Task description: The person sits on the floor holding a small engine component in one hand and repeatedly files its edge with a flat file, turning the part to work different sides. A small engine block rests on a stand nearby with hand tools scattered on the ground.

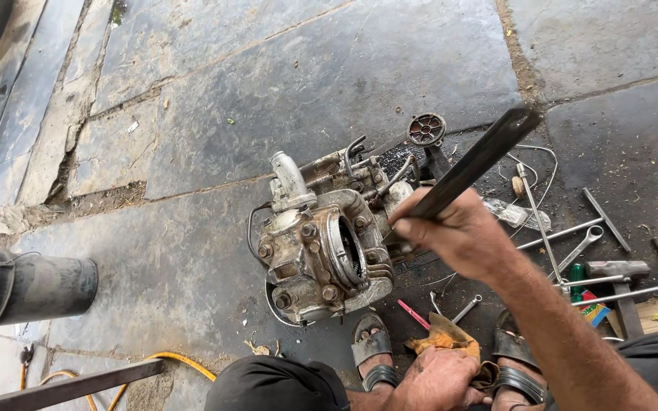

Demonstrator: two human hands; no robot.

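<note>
The right hand (451, 228) grips a dark bar (481, 160) raised over the engine (321, 243) on the floor; the left hand (436, 377) rests near on a rag (439, 335). A glancing blow could likely chip the casing or hit the sandalled foot (371, 346) beside it

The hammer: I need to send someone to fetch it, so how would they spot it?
Start at the grimy engine block on the stone floor and look right, past the raised right hand. Among thin rods and a wrench, the hammer has the only blocky grey head.
</note>
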